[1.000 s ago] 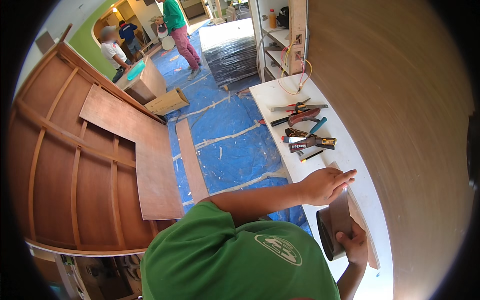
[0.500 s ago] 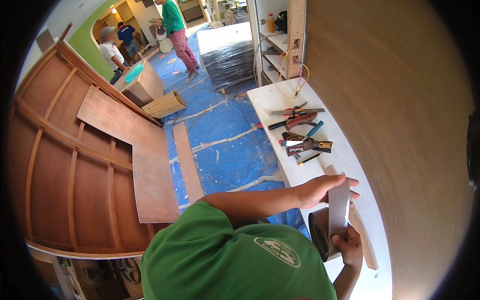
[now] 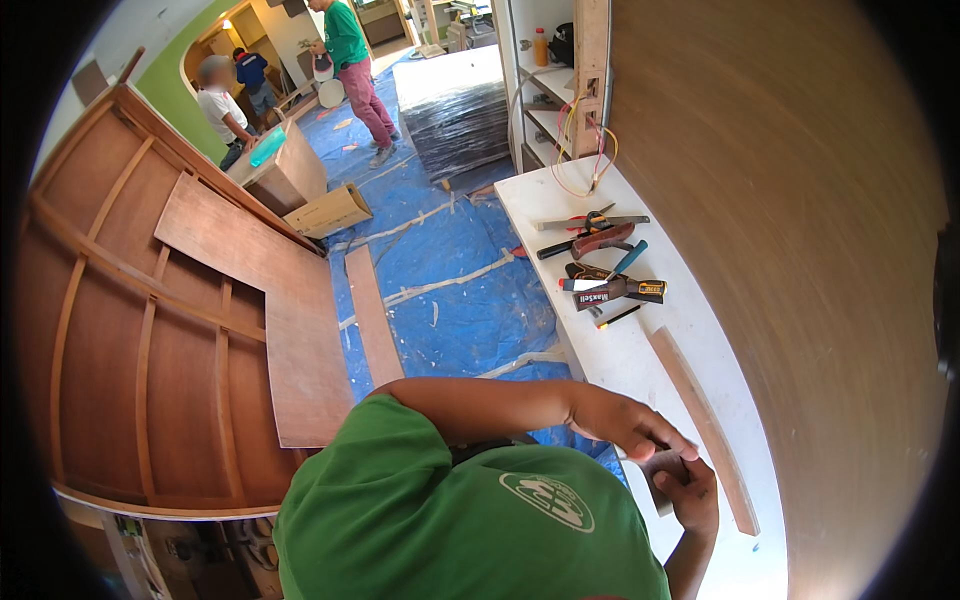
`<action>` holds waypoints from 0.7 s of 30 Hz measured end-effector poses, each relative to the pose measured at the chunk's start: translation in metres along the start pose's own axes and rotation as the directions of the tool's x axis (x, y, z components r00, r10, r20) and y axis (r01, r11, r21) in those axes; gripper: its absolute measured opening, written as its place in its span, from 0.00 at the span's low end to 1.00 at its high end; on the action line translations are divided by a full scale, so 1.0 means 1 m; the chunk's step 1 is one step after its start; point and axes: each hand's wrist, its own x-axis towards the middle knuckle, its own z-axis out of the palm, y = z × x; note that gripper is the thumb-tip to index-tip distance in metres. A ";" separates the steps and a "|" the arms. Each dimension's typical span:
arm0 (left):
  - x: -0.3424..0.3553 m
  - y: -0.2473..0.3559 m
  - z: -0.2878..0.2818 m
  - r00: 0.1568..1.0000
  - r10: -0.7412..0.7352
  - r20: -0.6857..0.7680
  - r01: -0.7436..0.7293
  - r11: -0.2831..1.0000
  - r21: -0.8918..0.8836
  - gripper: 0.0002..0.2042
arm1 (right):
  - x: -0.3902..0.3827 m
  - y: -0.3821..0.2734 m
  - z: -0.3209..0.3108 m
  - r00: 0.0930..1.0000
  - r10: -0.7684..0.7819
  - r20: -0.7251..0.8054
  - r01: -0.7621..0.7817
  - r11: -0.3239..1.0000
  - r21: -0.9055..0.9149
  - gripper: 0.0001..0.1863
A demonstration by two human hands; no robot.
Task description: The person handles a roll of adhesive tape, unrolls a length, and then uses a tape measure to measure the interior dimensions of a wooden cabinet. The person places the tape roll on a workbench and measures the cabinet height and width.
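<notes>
Both my hands are at a roll of brown edge banding (image 3: pixel 661 478) over the near part of the white counter (image 3: pixel 610 372). My left hand (image 3: pixel 628 420) reaches across from the left and bends its fingers over the top of the roll. From below, my right hand (image 3: pixel 697 492) grips the roll, thumb against its side. Much of the roll is hidden behind my fingers. Just right of my hands, a narrow wooden strip (image 3: pixel 706 430) lies lengthwise on the counter.
Farther up the counter lie a dark tube (image 3: pixel 600 296), a blue-handled tool (image 3: pixel 628 260), a marker (image 3: pixel 618 318) and other tools. Loose wires (image 3: pixel 590 185) hang at its far end. Blue sheeting (image 3: pixel 450 300) covers the floor. Wooden panels (image 3: pixel 250 290) stand left; several people are farther back.
The length of banding that stretched up between my hands is no longer extended. My left hand has come down and toward me, close to the right hand, uncovering the wooden strip's far end.
</notes>
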 end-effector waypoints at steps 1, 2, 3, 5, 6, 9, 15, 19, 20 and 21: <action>0.001 0.001 0.002 0.999 -0.038 0.000 0.038 0.995 0.095 0.54 | 0.001 0.000 0.004 1.000 -0.018 -0.013 0.018 1.000 0.011 0.34; 0.002 0.001 0.004 0.996 -0.086 -0.005 0.085 0.978 0.189 0.59 | 0.002 0.000 0.009 0.999 -0.040 -0.032 0.041 0.999 0.021 0.34; 0.003 0.002 0.006 0.992 -0.123 -0.016 0.123 0.950 0.286 0.64 | 0.003 0.000 0.013 0.996 -0.073 -0.054 0.076 0.996 0.041 0.34; 0.004 0.004 0.013 0.971 -0.223 -0.087 0.239 0.889 0.390 0.64 | 0.003 -0.002 0.018 0.994 -0.049 -0.099 0.047 0.999 -0.027 0.32; 0.004 0.003 0.018 0.966 -0.223 -0.127 0.257 0.861 0.440 0.62 | 0.003 -0.002 0.019 0.992 -0.030 -0.125 0.026 0.999 -0.035 0.32; 0.006 0.004 0.031 0.951 -0.204 -0.234 0.297 0.817 0.494 0.59 | 0.004 0.001 0.022 0.988 -0.038 -0.149 0.035 0.999 -0.028 0.30; 0.007 0.011 0.030 0.923 -0.186 -0.336 0.330 0.834 0.442 0.53 | 0.003 0.010 0.026 0.984 -0.079 -0.162 0.076 0.997 -0.021 0.26; 0.004 0.009 0.021 0.911 -0.179 -0.372 0.339 0.839 0.425 0.49 | 0.001 0.003 0.026 0.994 -0.048 -0.103 0.047 0.999 -0.011 0.26; 0.004 0.008 0.020 0.913 -0.112 -0.392 0.305 0.827 0.473 0.44 | 0.000 0.000 0.026 0.994 -0.026 -0.109 0.023 0.999 -0.036 0.26; 0.004 0.006 0.018 0.916 -0.112 -0.386 0.303 0.824 0.479 0.43 | -0.001 -0.003 0.026 0.994 -0.028 -0.104 0.022 0.998 -0.054 0.26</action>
